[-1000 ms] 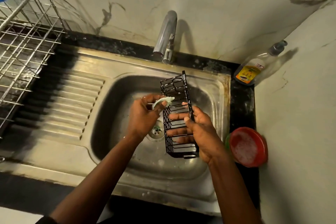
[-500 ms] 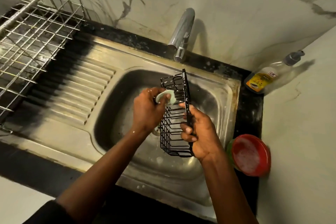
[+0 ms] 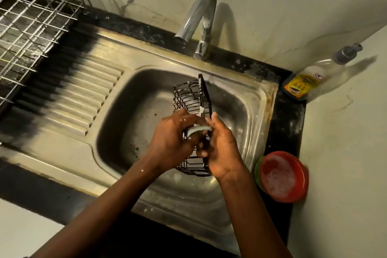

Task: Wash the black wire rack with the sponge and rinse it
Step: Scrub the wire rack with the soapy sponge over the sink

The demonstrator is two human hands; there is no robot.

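Drainer (image 3: 31, 27) far left. Over the sink (image 3: 125, 115) basin, left hand (image 3: 173, 138) is curled round the sponge (image 3: 198, 129), pressing it onto the mid wires of the rack (image 3: 201, 94). Rack stands on end above the drain, suds on its frame. Right hand (image 3: 222, 146) wraps the rack's right edge, fingers clamped. Tap (image 3: 199, 16) behind, no water visible. Soapy bowl (image 3: 282, 176) right, on the table. Step looks like scrubbing, rinse not started. Next move probably calls for sponging the remaining wires, then water from the tap.

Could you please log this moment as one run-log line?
phase: scrubbing | left hand: presses sponge against black wire rack | right hand: holds rack over sink | tap: no flow visible
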